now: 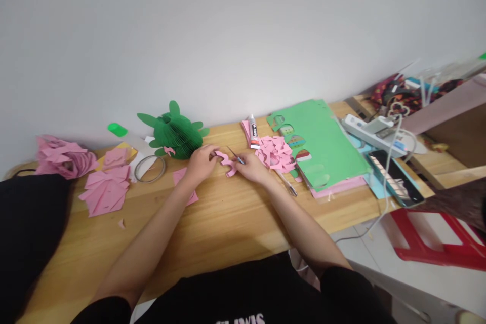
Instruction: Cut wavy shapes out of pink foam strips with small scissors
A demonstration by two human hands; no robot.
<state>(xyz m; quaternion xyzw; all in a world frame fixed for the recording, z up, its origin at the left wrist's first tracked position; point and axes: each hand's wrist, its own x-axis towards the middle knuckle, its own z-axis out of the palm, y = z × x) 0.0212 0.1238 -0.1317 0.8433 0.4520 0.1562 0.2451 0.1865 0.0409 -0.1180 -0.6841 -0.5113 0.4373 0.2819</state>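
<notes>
My left hand [202, 161] pinches a small curved piece of pink paper [227, 164] just above the wooden table [228, 217]. My right hand [252, 167] grips small scissors [235, 154] whose blades point up-left at the pink piece. Both hands meet near the middle of the table, in front of a green honeycomb paper cactus [176, 134]. To the right of my right hand is a heap of pink paper cutouts [276, 152]. A glue tube [253, 132] stands behind the heap.
Pink paper scraps [106, 190] and a tape ring [149, 168] lie at the left. Green sheets [322, 147] on pink ones lie at the right, then a power strip [374, 134] and phone [395, 177]. A red stool [436, 243] stands beyond the table's right edge.
</notes>
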